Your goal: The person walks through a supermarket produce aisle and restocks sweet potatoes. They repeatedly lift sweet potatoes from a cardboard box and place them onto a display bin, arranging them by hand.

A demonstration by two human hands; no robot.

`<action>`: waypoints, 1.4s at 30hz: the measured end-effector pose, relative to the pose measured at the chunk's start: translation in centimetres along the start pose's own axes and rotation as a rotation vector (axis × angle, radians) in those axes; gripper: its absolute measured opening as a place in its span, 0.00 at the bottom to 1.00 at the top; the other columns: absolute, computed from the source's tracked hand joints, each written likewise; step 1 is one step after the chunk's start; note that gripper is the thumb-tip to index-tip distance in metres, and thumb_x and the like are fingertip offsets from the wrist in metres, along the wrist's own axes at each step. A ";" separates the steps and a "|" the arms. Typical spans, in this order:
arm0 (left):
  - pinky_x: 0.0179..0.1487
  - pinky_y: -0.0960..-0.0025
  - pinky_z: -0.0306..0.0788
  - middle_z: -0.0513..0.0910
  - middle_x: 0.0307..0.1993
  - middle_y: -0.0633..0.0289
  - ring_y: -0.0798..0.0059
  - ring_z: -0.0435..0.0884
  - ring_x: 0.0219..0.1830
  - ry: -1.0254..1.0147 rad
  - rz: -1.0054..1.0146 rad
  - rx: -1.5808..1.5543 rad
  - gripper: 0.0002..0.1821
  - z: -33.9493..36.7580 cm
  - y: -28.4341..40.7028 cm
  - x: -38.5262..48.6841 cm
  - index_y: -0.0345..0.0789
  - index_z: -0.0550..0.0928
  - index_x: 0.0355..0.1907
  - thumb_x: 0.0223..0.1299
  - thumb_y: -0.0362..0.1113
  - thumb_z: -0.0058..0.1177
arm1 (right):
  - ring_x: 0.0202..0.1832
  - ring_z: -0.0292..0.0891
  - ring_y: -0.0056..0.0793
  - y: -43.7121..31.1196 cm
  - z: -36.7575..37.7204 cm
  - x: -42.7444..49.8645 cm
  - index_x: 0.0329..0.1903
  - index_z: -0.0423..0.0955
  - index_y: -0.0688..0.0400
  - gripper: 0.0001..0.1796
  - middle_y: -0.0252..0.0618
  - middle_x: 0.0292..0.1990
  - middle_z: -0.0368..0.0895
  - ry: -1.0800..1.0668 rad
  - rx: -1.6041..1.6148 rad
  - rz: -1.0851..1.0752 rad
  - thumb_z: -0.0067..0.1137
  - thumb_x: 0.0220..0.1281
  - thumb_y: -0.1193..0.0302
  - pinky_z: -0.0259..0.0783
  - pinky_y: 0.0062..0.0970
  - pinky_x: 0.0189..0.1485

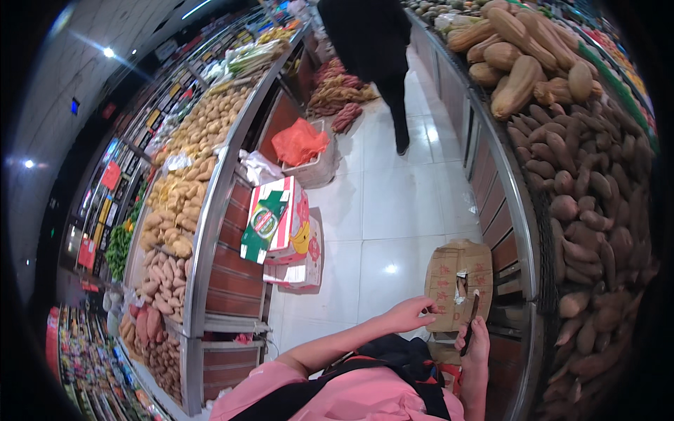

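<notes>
Low at the right of the aisle is a closed brown cardboard box (441,279) with printed writing. Its top has a ragged hole, with white torn edges and something brownish visible inside. My right hand (478,337) grips a dark, slim knife-like tool (470,326), its tip pointing away from me over the box's near right part. Whether the tip touches the cardboard I cannot tell. My left hand (416,314) hovers at the box's near left edge, fingers curled with a gap at the thumb, holding nothing that I can see.
Sweet potatoes (584,179) and pumpkins (518,84) fill the right stand. Potatoes (210,118) lie along the left stand (210,210). Stacked cartons (284,226) and a crate (316,171) with a red bag (300,142) line its foot. A person in black (368,47) is ahead.
</notes>
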State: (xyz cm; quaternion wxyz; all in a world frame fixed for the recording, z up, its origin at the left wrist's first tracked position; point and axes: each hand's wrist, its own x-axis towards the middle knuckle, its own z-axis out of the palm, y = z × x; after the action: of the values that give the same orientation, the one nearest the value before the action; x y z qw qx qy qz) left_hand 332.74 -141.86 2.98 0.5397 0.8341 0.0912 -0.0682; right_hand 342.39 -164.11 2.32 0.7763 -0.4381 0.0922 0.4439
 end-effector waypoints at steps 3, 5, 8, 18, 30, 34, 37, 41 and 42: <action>0.50 0.60 0.73 0.80 0.40 0.52 0.58 0.79 0.46 0.006 -0.008 0.016 0.14 1.3 -0.4 2.8 0.33 0.78 0.43 0.57 0.38 0.58 | 0.16 0.58 0.19 -0.2 -1.4 0.8 0.43 0.64 0.49 0.07 0.29 0.22 0.66 0.038 0.068 0.013 0.45 0.74 0.61 0.54 0.20 0.18; 0.50 0.60 0.73 0.80 0.40 0.53 0.58 0.79 0.46 -0.029 -0.032 0.030 0.13 1.9 -0.5 4.7 0.34 0.79 0.42 0.56 0.37 0.59 | 0.16 0.58 0.18 -0.2 -1.9 1.5 0.43 0.65 0.49 0.07 0.28 0.21 0.65 0.063 0.025 0.010 0.44 0.74 0.60 0.53 0.19 0.18; 0.53 0.60 0.72 0.80 0.44 0.51 0.56 0.79 0.48 -0.167 -0.035 0.033 0.17 2.3 -0.8 8.0 0.33 0.78 0.47 0.60 0.41 0.57 | 0.16 0.57 0.17 -0.3 -2.6 2.7 0.44 0.67 0.49 0.08 0.28 0.21 0.65 0.085 -0.024 0.013 0.44 0.74 0.61 0.52 0.18 0.17; 0.50 0.62 0.76 0.83 0.42 0.52 0.60 0.84 0.45 -0.308 -0.220 0.046 0.14 10.3 -18.8 22.5 0.32 0.82 0.41 0.55 0.39 0.58 | 0.17 0.64 0.18 3.7 -10.9 11.1 0.47 0.70 0.57 0.11 0.32 0.20 0.72 0.392 -0.074 0.046 0.46 0.74 0.63 0.58 0.19 0.19; 0.56 0.49 0.69 0.79 0.48 0.51 0.53 0.78 0.51 -0.385 -0.111 0.734 0.21 19.0 -40.2 37.2 0.35 0.75 0.50 0.53 0.39 0.56 | 0.22 0.69 0.16 11.5 -24.3 30.9 0.50 0.71 0.52 0.10 0.28 0.25 0.73 0.601 -0.309 0.128 0.51 0.71 0.65 0.68 0.18 0.24; 0.71 0.48 0.53 0.70 0.62 0.56 0.59 0.66 0.67 -0.151 -0.177 0.726 0.36 20.9 -43.3 39.1 0.37 0.67 0.65 0.50 0.40 0.58 | 0.16 0.64 0.15 12.1 -24.4 35.0 0.45 0.71 0.57 0.09 0.30 0.20 0.71 0.507 -0.510 0.118 0.47 0.73 0.66 0.59 0.17 0.17; 0.75 0.43 0.42 0.67 0.65 0.58 0.62 0.61 0.70 -0.207 -0.222 0.763 0.36 21.1 -44.4 40.0 0.39 0.68 0.66 0.50 0.39 0.57 | 0.16 0.64 0.15 13.1 -24.6 37.1 0.44 0.70 0.59 0.09 0.30 0.20 0.72 0.566 -0.392 0.178 0.46 0.74 0.67 0.59 0.18 0.16; 0.75 0.37 0.34 0.67 0.66 0.64 0.64 0.61 0.69 -0.358 -0.192 0.855 0.28 20.2 -44.7 41.3 0.45 0.76 0.60 0.52 0.40 0.57 | 0.15 0.64 0.16 14.2 -26.0 39.2 0.45 0.70 0.56 0.08 0.30 0.22 0.72 0.524 -0.481 0.150 0.45 0.75 0.66 0.61 0.19 0.17; 0.75 0.36 0.32 0.71 0.64 0.67 0.65 0.60 0.70 -0.344 -0.130 0.893 0.23 20.1 -44.5 41.7 0.50 0.81 0.55 0.53 0.42 0.56 | 0.16 0.64 0.15 14.4 -26.5 39.8 0.45 0.71 0.56 0.08 0.30 0.22 0.71 0.533 -0.521 0.156 0.45 0.74 0.66 0.60 0.18 0.17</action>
State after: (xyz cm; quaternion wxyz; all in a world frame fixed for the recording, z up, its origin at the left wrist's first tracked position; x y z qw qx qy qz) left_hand 363.01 -139.06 -53.56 0.1307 0.9535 0.0147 -0.2712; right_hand 361.26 -156.89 -43.29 0.5514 -0.7125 0.2078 0.3808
